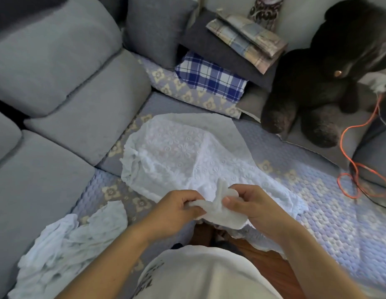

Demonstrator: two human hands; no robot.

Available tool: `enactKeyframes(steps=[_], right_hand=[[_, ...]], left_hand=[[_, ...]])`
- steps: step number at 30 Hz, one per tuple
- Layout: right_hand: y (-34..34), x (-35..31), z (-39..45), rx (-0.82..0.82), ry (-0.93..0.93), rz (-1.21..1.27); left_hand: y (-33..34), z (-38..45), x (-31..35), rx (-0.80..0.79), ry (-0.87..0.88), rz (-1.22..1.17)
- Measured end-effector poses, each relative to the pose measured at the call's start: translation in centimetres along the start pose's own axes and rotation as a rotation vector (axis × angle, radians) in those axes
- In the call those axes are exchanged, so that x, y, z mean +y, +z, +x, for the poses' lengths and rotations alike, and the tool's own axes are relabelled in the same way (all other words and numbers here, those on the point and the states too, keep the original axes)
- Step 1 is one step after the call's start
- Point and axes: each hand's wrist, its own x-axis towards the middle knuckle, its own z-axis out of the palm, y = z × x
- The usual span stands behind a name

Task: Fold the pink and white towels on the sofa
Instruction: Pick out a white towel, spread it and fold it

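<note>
Left hand (177, 209) and right hand (252, 205), both pinching bunched white embossed towel (172, 152).

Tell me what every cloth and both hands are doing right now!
white towel: spread out on the sofa, near edge held up
left hand: pinching the towel edge
right hand: pinching the same edge
pale crumpled cloth: bunched, unfolded
blue checked cloth: folded
plaid cloth: folded, stacked

Black plush toy (330, 87), orange cable (347, 147), plaid cloth (211, 78)
</note>
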Motion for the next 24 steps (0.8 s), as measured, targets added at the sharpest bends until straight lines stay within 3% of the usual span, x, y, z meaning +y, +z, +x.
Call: enactKeyframes(steps=[8,13,19,24], right_hand=[[0.6,-4.5,0.0,0.127,-0.108,0.076],[1.8,-4.2,0.1,0.132,-0.058,0.025],[3.2,-4.2,1.0,0.209,-0.036,0.024],[3.5,-4.2,1.1,0.267,-0.054,0.014]], left_hand=[[-2.0,-0.3,0.4,0.075,0.031,-0.003],[-2.2,-0.7,0.4,0.067,0.132,0.146],[-2.1,-1.0,0.1,0.041,0.064,0.016],[-1.3,-1.3,-0.3,0.14,0.114,0.125]])
